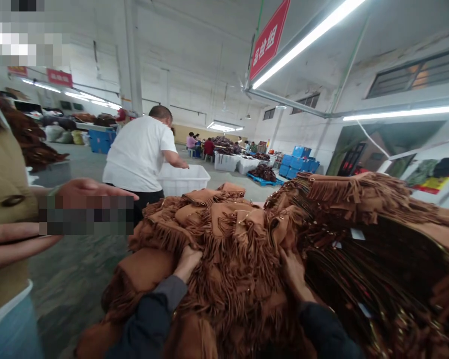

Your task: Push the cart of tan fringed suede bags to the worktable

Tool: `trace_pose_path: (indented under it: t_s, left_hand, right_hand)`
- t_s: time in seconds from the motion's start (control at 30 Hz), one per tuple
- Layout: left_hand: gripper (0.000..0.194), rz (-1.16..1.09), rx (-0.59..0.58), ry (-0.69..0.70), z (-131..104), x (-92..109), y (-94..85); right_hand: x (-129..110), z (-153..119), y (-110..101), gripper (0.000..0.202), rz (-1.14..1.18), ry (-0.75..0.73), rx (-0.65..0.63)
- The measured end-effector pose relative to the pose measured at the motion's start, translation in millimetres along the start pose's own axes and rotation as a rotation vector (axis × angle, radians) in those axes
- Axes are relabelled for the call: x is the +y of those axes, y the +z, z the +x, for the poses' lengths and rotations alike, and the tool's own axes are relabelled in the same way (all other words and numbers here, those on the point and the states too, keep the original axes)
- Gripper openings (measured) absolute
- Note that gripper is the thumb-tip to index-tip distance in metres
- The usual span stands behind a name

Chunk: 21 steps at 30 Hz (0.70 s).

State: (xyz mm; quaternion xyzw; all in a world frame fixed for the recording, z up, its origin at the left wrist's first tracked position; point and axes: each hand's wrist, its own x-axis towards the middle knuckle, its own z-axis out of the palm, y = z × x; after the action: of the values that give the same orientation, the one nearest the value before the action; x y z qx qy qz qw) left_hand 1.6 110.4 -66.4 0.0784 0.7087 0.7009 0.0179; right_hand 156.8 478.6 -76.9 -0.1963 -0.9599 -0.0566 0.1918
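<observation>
Before me rises a heap of brown fringed bags [239, 224], suede-looking, with small gold-coloured metal parts. My left hand [189, 262] is closed on the edge of a fringed bag at the heap's left side, its fingertips buried in the material. On the other side, my right hand [294, 271] is closed on the fringed material, with its fingers partly hidden among the strips. The lower strands hang between my two forearms. A plain rounded brown piece [145, 269] lies beside my left hand.
More bags [366, 264] are stacked high on the right, with white tags among them. A person [7, 209] stands close at left, hands held out. Another in a white shirt [138, 149] bends by a white bin [187, 179]. Blue crates [299, 162] stand farther back.
</observation>
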Motion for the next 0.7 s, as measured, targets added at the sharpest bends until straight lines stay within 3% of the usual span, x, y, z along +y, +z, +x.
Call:
trace_pose_path:
  t_s: [0.1, 0.23, 0.37, 0.47, 0.57, 0.7]
  left_hand:
    - [0.03, -0.081, 0.027, 0.059, -3, 20, -6.3]
    - [0.028, -0.031, 0.084, 0.056, -15, 39, -54.7]
    - [0.017, 0.132, 0.104, -0.036, -53, 29, -105.2]
    - [0.02, 0.107, -0.035, -0.022, -75, 23, -120.5]
    - [0.025, 0.121, -0.173, 0.022, -81, 24, -125.7]
    - [0.034, 0.259, -0.128, 0.075, -82, 33, -129.8]
  right_hand:
    - [3, 1, -4, 0.056, -0.004, 0.037, -0.079]
    - [20, 7, -14, 0.053, 0.029, 0.034, -0.065]
    - [27, 0, 7, 0.057, 0.007, 0.081, -0.047]
    - [30, -7, 12, 0.06, 0.0, 0.065, -0.052]
    - [30, -15, -11, 0.069, 0.016, 0.047, -0.021]
    - [-8, -24, -69, 0.078, 0.056, -0.055, 0.225]
